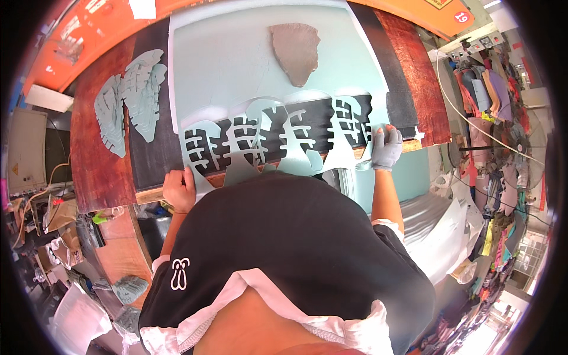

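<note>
A pale green sheet (236, 65) lies across the work table, its near end cut into a lattice of curved, toothed openings that show black beneath. At the sheet's near left corner, my bare left hand (179, 189) is closed with the thumb along its edge. My right hand (386, 148), in a grey glove with bare fingertips, is curled on the near right edge of the sheet. Part of the near edge hangs over the table front and is hidden by my body. On the sheet's far part rests a grey-brown plate with a jagged outline (296, 52).
Stacks of toothed pale green cut pieces (141, 92) lie on the table's left side. An orange machine beam (106, 26) spans the far side. More green sheeting (408, 174) and crumpled clear plastic (432, 231) are at my right. A fan (520, 148) stands farther right.
</note>
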Available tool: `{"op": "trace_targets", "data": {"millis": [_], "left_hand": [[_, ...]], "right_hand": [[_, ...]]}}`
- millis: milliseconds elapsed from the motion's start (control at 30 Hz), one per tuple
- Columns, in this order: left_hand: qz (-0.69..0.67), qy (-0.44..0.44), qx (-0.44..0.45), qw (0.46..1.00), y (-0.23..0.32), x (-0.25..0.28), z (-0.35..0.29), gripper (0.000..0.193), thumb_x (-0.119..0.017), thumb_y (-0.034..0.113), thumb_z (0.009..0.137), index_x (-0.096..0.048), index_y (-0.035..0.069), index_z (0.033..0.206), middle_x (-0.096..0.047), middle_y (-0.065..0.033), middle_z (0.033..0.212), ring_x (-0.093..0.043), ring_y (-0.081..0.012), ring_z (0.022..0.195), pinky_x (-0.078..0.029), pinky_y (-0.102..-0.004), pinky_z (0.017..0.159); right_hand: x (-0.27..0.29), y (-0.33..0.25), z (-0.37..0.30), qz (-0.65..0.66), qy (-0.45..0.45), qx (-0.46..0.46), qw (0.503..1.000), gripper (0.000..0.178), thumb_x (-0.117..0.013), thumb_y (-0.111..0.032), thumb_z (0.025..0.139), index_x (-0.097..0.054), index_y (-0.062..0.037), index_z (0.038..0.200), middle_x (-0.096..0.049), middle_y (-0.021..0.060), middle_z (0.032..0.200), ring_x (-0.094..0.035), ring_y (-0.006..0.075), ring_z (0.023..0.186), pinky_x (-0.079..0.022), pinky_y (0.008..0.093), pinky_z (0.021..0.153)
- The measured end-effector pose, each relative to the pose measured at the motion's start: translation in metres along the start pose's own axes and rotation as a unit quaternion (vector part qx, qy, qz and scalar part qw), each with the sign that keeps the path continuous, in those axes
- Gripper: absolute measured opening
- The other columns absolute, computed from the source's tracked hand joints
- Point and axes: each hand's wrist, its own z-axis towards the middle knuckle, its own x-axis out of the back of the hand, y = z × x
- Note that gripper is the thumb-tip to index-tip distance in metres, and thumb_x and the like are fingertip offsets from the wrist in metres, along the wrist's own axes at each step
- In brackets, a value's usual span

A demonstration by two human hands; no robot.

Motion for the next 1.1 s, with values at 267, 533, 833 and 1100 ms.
{"op": "trace_targets", "data": {"millis": [267,533,833,1100], "left_hand": [[0.007,0.019,-0.002,1.0,0.002,0.011,-0.012,0.033,-0.062,0.018,0.083,-0.045,0.006,0.057,-0.047,-0.0076,0.059,-0.048,-0.0274,0.057,-0.038,-0.0387,0.052],[0.025,-0.006,0.064,0.998,-0.016,-0.016,-0.034,0.037,-0.056,0.031,0.087,-0.047,0.006,0.06,-0.051,-0.0097,0.062,-0.052,-0.0295,0.063,-0.041,-0.0427,0.056],[0.06,0.096,0.033,0.993,-0.044,-0.049,0.015,0.034,-0.053,0.03,0.086,-0.048,0.007,0.062,-0.053,-0.0115,0.065,-0.054,-0.0338,0.065,-0.042,-0.0453,0.056],[0.091,0.052,0.055,0.993,-0.048,-0.041,0.009,0.03,-0.051,0.024,0.086,-0.046,0.005,0.064,-0.052,-0.014,0.068,-0.053,-0.0352,0.069,-0.042,-0.046,0.058]], "right_hand": [[0.008,-0.005,0.005,-0.014,0.035,0.045,0.998,0.026,-0.057,-0.028,0.081,-0.061,-0.0046,0.092,-0.061,0.0126,0.093,-0.056,0.0322,0.09,-0.044,0.0423,0.079],[0.044,-0.038,0.099,0.236,0.051,0.088,0.966,0.033,-0.044,-0.03,0.09,-0.057,-0.0004,0.085,-0.058,0.0223,0.079,-0.055,0.0406,0.08,-0.043,0.0452,0.07],[0.019,0.004,0.08,0.243,-0.016,0.162,0.956,0.022,-0.048,-0.021,0.088,-0.056,-0.0018,0.094,-0.057,0.0213,0.09,-0.054,0.0399,0.088,-0.043,0.0451,0.077],[-0.026,0.074,0.069,-0.03,-0.015,0.173,0.984,0.024,-0.052,-0.025,0.083,-0.062,-0.0065,0.072,-0.061,0.0143,0.073,-0.058,0.0346,0.068,-0.043,0.0475,0.069]]}}
